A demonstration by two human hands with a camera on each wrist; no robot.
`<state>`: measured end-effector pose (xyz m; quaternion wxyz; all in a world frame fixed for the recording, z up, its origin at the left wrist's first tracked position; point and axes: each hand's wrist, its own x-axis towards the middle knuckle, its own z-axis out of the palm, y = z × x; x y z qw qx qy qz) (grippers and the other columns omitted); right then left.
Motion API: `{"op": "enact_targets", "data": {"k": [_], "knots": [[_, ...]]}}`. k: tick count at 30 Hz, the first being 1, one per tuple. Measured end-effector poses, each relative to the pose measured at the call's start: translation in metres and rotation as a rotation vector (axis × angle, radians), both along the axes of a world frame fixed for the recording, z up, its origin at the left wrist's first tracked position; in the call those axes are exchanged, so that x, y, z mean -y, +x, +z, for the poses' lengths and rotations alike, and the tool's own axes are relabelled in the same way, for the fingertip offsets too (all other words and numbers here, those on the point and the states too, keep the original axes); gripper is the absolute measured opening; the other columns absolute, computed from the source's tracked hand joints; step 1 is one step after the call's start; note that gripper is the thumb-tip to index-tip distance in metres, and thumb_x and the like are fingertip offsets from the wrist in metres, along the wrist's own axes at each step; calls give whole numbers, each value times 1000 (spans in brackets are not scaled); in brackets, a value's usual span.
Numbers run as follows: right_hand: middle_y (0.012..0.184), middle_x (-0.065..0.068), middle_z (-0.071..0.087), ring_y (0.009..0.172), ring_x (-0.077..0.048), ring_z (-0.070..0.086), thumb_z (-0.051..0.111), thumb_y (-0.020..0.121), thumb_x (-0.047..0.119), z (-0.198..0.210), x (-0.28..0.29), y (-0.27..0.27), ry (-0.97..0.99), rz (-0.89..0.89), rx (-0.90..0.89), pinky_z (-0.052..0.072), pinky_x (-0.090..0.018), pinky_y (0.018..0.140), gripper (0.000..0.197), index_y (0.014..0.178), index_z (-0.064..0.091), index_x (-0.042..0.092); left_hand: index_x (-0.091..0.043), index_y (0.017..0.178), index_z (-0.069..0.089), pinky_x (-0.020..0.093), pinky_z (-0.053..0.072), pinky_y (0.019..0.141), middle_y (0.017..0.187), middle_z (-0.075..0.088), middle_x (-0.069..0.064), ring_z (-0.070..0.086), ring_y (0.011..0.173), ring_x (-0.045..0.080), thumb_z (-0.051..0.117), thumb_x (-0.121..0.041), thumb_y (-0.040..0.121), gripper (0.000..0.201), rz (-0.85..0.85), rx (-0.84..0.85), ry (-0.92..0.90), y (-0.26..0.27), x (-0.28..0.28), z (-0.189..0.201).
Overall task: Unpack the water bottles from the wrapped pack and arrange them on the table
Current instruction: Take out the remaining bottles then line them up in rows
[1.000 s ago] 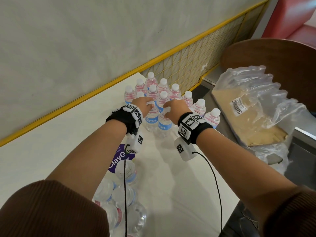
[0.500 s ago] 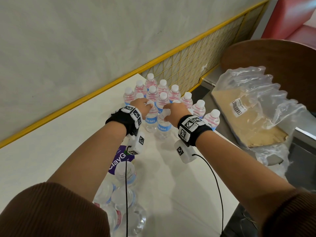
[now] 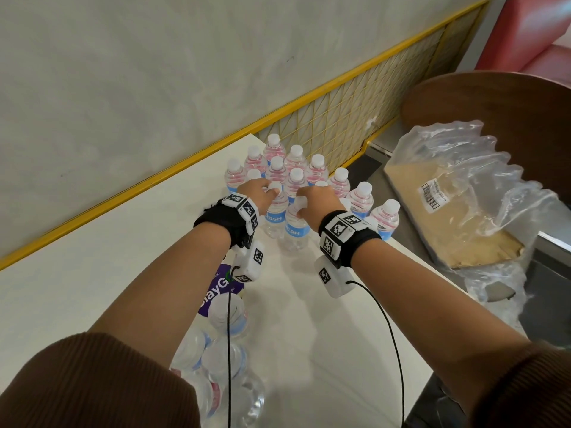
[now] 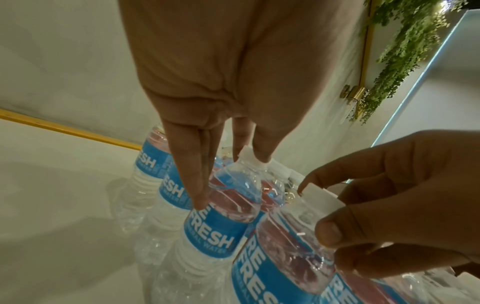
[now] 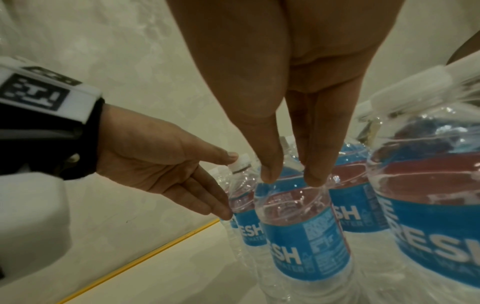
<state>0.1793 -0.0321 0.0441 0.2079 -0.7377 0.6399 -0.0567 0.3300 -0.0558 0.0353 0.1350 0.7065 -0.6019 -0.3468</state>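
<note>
Clear plastic bottles are crowding the bench's far corner.
Left hand is pinching the cap of one bottle, and right hand is pinching the cap of its neighbour; a careless nudge risks toppling the rest, with the wrapped pack waiting at the near edge.

I read this as a café or restaurant seating area: a white table set against a pale textured wall with yellow trim, a round dark wooden table, a red upholstered seat, and hanging greenery beside a brass wall fitting.
</note>
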Motion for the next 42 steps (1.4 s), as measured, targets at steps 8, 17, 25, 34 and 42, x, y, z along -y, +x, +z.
{"op": "enact_targets", "data": {"k": [8,17,25,34,42], "knots": [[111,-16,60,103,-32,59,49,88,1,-1,-8,2,-54,-4,-51,53,-37,82,31,117,58,9,-14,133,49,40,46,101,135,54,13,58,116,33,45,-35,97,42,-64,86,27,1,-3,8],[121,-16,53,110,-32,56,55,86,7,17,-22,-4,16,18,-66,51,-38,86,51,135,40,12,-7,133,49,33,41,94,134,53,10,54,118,31,48,-31,96,44,-232,367,76,10,-25,28],[95,-3,57,90,-21,56,68,83,22,40,-98,13,193,356,32,40,-26,70,26,106,63,14,-16,120,62,30,48,86,114,67,7,65,87,20,65,-40,85,42,-403,403,350,38,-90,40],[77,0,62,56,-8,52,69,83,24,21,-189,26,512,541,162,45,-18,59,27,109,64,19,-25,116,63,31,49,84,92,68,-2,64,86,17,70,-50,77,47,-514,494,411,60,-147,41],[69,0,58,57,-12,54,65,85,22,23,-228,41,617,664,178,51,-28,70,37,120,58,31,-24,122,62,28,50,75,67,59,-13,65,75,19,75,-29,77,47,-422,414,254,65,-178,35]]}}
